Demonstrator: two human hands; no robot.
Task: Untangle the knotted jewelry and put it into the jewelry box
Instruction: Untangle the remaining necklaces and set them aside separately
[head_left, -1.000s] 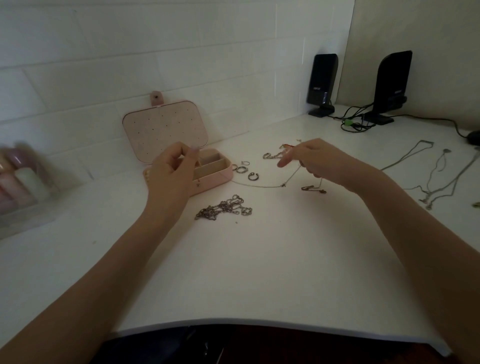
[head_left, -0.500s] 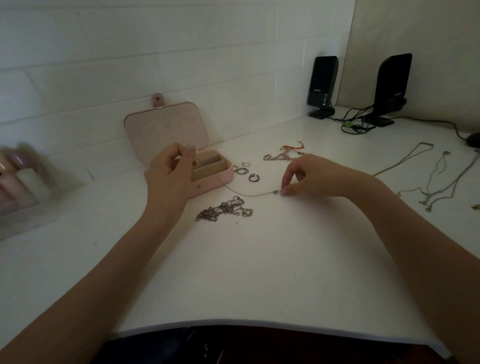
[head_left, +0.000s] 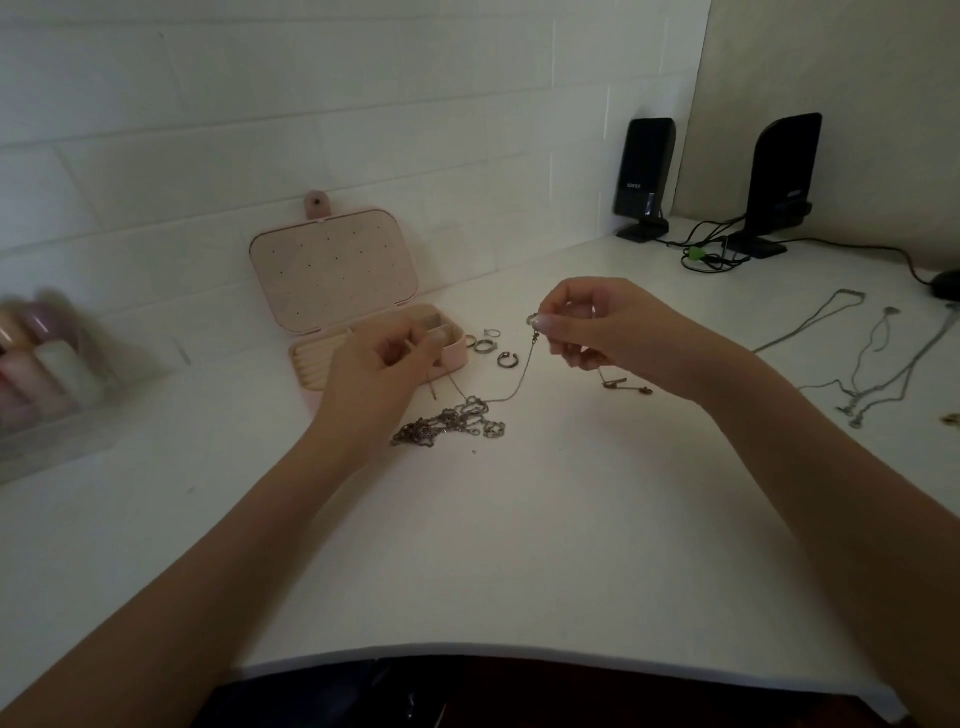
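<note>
Head cam: small pink rectangular jewelry box (head_left: 332, 358) sat open at the wall, lid up w/ dotted earring panel; ridged ring slots + small compartments inside, contents too dim to tell. Left hand (head_left: 379, 374) hovered just in front of box, fingers curled, pinching one end of thin silver chain (head_left: 511, 384). Right hand (head_left: 597, 327) was raised, thumb + index pinching the chain's clasp end. Chain sagged btwn hands onto tangled dark metal chain pile (head_left: 449, 423) on white table (head_left: 519, 545). Silver rings (head_left: 491, 349) lay beside box.
</note>
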